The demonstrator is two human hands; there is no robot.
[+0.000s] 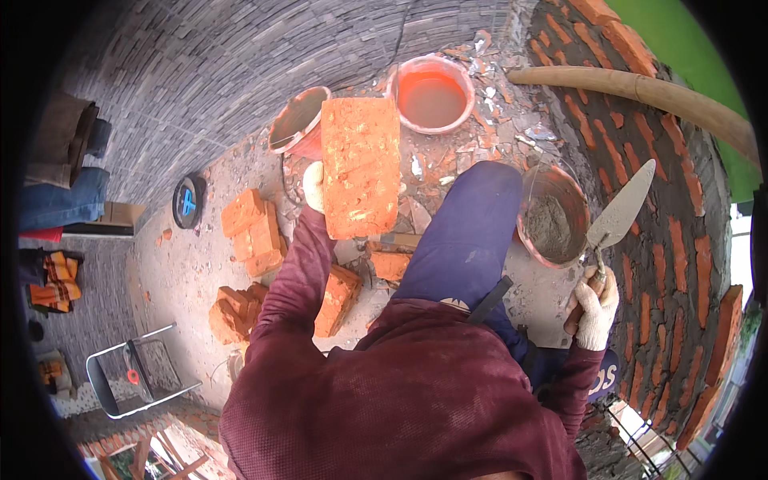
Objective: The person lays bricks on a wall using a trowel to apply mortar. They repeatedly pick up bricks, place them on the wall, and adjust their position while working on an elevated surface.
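Observation:
An orange brick (362, 168) is held up in front of me by my left hand (314, 186), whose gloved fingers are wrapped round its left side and partly hidden behind it. My right hand (595, 307), also in a pale glove, is closed round the handle of a pointed trowel (622, 206). The trowel's blade points up and to the right, and its face looks grey with mortar. A bucket of grey mortar (552, 218) stands beside my knee, just left of the trowel.
A brick wall (640, 240) with mortar joints rises at my right, with a bamboo pole (632, 82) across its far part. Farther off stand a bucket of murky water (433, 96) and another bucket (299, 120). Loose bricks (254, 232) lie at left, near a step stool (136, 372).

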